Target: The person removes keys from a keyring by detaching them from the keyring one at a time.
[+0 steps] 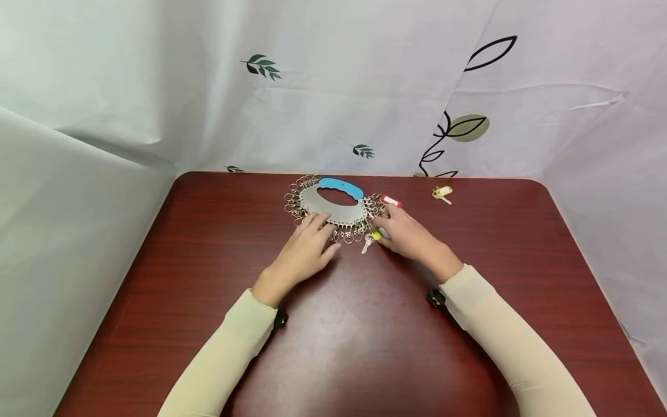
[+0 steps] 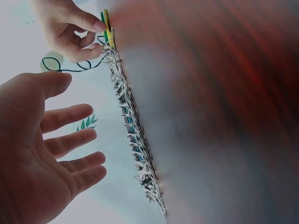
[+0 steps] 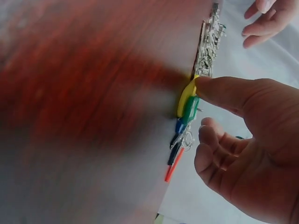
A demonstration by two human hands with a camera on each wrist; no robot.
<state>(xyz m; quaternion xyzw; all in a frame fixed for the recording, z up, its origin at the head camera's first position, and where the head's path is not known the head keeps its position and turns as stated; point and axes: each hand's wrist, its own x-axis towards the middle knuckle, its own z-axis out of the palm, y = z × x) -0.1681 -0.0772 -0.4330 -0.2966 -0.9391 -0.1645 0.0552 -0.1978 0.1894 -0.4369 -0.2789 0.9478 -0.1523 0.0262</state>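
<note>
A metal key-holder plate (image 1: 330,213) with a blue grip (image 1: 341,186) lies flat at the back of the table, its edge lined with snap hooks and rings. Over its near edge hovers my left hand (image 1: 307,249), fingers spread and apart from the rings in the left wrist view. My right hand (image 1: 411,234) is at the plate's right end. Its thumb touches a yellow key tag (image 3: 186,99), and its other fingers are loosely bent away from that tag. A silver key (image 1: 367,244) lies by the yellow tag. Next to it are a green tag (image 3: 190,108) and a red tag (image 1: 392,201).
A separate key with a yellow tag (image 1: 444,191) lies at the table's back right. Leaf-patterned white cloth (image 1: 323,104) hangs behind the dark red table (image 1: 339,336) and along both sides. A dark blue tag (image 3: 179,125) shows below the green one.
</note>
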